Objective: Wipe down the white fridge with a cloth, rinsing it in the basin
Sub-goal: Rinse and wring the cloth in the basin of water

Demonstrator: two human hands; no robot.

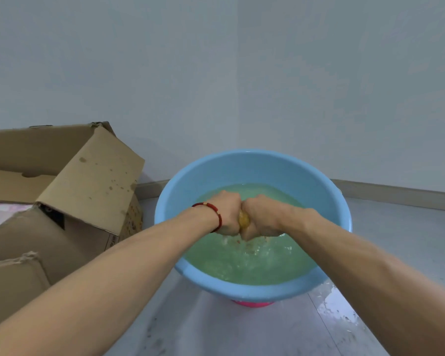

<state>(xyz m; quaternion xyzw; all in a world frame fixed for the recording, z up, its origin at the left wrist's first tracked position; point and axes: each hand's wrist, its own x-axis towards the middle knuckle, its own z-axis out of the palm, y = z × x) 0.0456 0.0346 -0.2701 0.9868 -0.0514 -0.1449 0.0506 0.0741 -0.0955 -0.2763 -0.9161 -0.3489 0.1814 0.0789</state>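
A light blue basin [254, 163] stands on the floor in front of me, holding cloudy greenish water [252, 263]. Over the water my left hand [228, 214] and my right hand [261, 218] are pressed fist against fist, both gripping a bunched yellow cloth [244, 220]. Only a small lump of the cloth shows between the fists. The water below the hands is rippled and splashing. A red bracelet [216, 211] circles my left wrist. The white fridge is not in view.
An open cardboard box [70, 201] with water-spotted flaps sits close to the basin's left side. A pink object [252, 303] peeks out under the basin. Spilled water [337, 307] lies on the grey floor at the right. Pale walls meet in a corner behind.
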